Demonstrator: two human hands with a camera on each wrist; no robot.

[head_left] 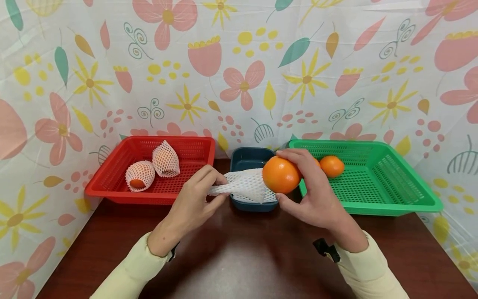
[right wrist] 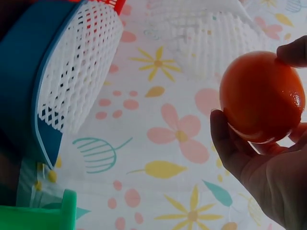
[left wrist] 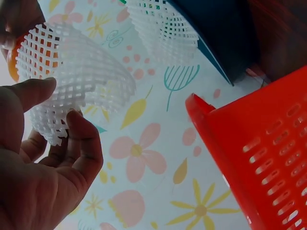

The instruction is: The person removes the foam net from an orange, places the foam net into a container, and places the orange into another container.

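Observation:
A white foam fruit net (head_left: 244,185) is pinched by its gathered end between the thumb and fingers of my left hand (head_left: 192,203). My right hand (head_left: 315,197) grips a bare orange (head_left: 281,174), thumb below and fingers over the top, right at the wide end of the net. In the left wrist view the net (left wrist: 72,72) overlaps part of the orange. The right wrist view has the orange (right wrist: 261,98) in my curled fingers, its surface uncovered. Both hands are above the dark blue bin (head_left: 251,154), which has another foam net (right wrist: 79,67) sticking out of it.
On the left stands a red basket (head_left: 130,197) with two net-wrapped oranges (head_left: 140,176). A green basket (head_left: 358,195) on the right has bare oranges (head_left: 332,166) at its near left side. All stand on a brown table (head_left: 239,257) against a flowered cloth (head_left: 242,112).

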